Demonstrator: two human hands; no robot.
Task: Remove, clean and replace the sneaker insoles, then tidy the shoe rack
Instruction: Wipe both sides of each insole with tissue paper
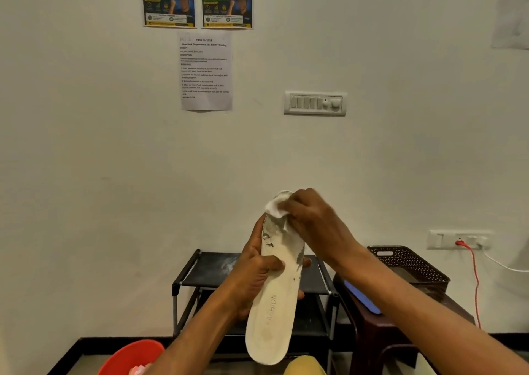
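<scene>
**Insole, wipe, rack**

Insole (272, 311): cream, "FASHION" printed lengthwise, grey scuffing toward toe. Near upright, toe up, gripped mid-length by left hand (254, 277).
Wipe (276, 205): white, crumpled, held against insole toe by right hand (312, 220).
Rack (206, 268): black, white smudge on top shelf.

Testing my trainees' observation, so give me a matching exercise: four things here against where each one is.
Things: 1 cream foam insole; 2 crumpled white cloth; 3 round red plastic tub; 4 dark perforated plastic basket.
Places: A on the maroon stool; B gripped by the left hand; C bottom left corner; D held by the right hand.
Pairs: 1-B, 2-D, 3-C, 4-A.
</scene>
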